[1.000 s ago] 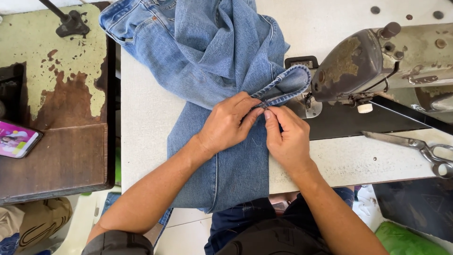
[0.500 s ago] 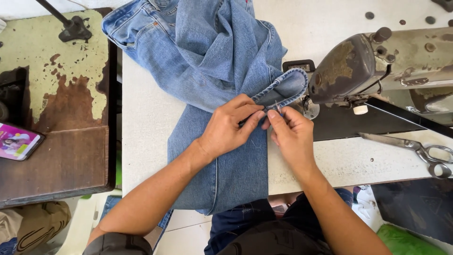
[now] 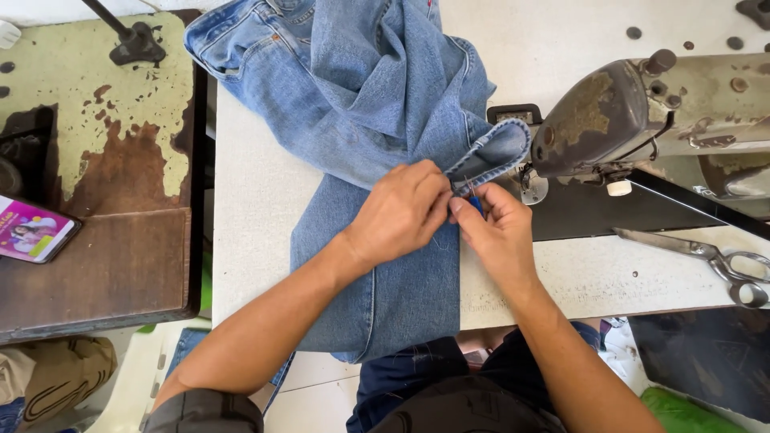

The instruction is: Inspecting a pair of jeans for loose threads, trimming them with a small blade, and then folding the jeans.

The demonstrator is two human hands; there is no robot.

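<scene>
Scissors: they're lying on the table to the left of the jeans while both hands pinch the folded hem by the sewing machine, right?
Not quite. The scissors lie on the table to the right of the jeans, past the sewing machine. The rest holds: the head view shows the left hand and the right hand pinching the folded hem by the machine.

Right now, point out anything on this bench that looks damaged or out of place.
The side table at the left has pale paint flaked off in large patches, baring brown beneath. The sewing machine head is likewise worn and stained. Both hands pinch the jeans hem; nothing spilled.
</scene>
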